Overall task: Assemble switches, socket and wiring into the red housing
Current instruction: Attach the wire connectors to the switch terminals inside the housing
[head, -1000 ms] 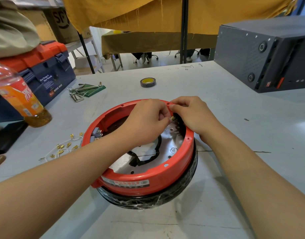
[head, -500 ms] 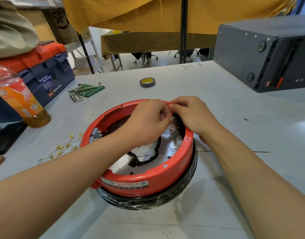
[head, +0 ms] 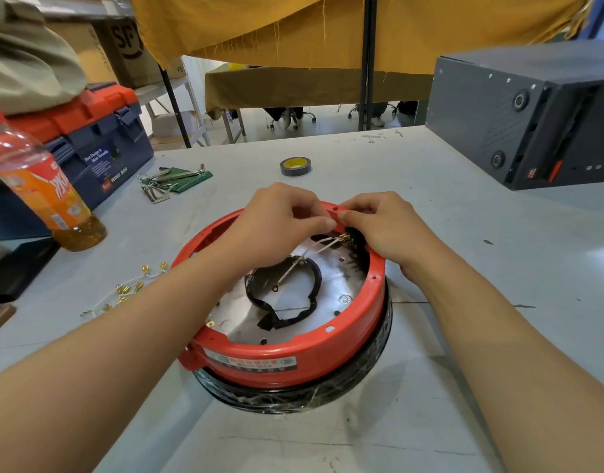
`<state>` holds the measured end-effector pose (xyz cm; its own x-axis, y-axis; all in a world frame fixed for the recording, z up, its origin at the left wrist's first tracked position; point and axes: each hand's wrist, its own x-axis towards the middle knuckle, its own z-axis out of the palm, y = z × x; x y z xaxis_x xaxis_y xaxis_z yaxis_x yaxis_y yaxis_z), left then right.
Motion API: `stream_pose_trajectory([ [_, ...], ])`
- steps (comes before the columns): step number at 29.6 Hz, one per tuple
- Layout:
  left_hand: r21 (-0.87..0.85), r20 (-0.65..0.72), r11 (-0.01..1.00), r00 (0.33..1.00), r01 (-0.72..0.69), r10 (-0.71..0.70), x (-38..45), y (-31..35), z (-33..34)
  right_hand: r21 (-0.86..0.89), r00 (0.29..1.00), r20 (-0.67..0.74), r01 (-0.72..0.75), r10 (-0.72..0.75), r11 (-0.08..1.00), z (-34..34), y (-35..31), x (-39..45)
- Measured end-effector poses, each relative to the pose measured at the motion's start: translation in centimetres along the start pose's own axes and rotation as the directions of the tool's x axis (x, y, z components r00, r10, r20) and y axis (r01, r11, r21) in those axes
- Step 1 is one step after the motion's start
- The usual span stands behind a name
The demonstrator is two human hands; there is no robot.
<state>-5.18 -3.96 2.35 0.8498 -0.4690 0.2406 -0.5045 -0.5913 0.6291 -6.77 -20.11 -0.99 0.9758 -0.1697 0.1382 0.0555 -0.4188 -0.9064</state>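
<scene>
Red housing (head: 293, 356): round, open side up, mid-table on a black ring (head: 293, 397) wrapped in clear film. Inside, a silver plate (head: 331, 285) with a loop of black cable (head: 293, 319). Thin white wires (head: 314, 254) with brass crimp terminals (head: 343, 237) running up to a black component (head: 357, 240) against the far right wall, just under the rim. Left hand (head: 276, 220) closed in a pinch at the wire ends, thumb and forefinger together; right hand (head: 379, 227) also pinched, fingertips over the rim just beside the terminals, nearly touching the left. Exactly which terminal sits in which pinch: cannot tell.

Probably light, limp wires, easily kinked; terminals small, stiff, likely slippery between bare fingers and prone to bending if pushed crooked. Best taken by the crimped barrel, not the wire, and pressed straight on. Housing likely rigid plastic, steady enough on its ring, safest braced at the rim.

Further out: spare terminals (head: 130, 288) on white wire to the left, a drink bottle (head: 48, 186), hex keys (head: 167, 180), a tape roll (head: 295, 166), a blue-and-red toolbox (head: 99, 138), a dark grey box (head: 532, 110) far right.
</scene>
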Motion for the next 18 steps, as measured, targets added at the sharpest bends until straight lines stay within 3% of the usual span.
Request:
stream_pose_trajectory([
  [9,0.086,-0.131,0.986,0.983,0.144,-0.132,-2.8,-4.1,-5.0,-0.027,0.997,-0.07,-0.014,0.012,1.0,-0.6,0.2,0.1],
  [14,-0.059,-0.244,0.959,0.927,0.278,-0.284,-5.7,-7.7,-7.0,-0.055,0.991,-0.135,-0.025,0.018,0.998,-1.2,0.8,0.2],
  [16,-0.089,-0.21,0.946,0.922,0.312,-0.324,-6.3,-8.7,-7.2,-0.057,0.987,-0.158,-0.031,0.022,0.998,-1.4,0.8,0.1],
  [18,-0.141,-0.089,0.94,0.942,0.311,-0.325,-7.5,-9.8,-7.6,-0.062,0.985,-0.17,-0.031,0.02,0.998,-0.6,0.5,0.0],
])
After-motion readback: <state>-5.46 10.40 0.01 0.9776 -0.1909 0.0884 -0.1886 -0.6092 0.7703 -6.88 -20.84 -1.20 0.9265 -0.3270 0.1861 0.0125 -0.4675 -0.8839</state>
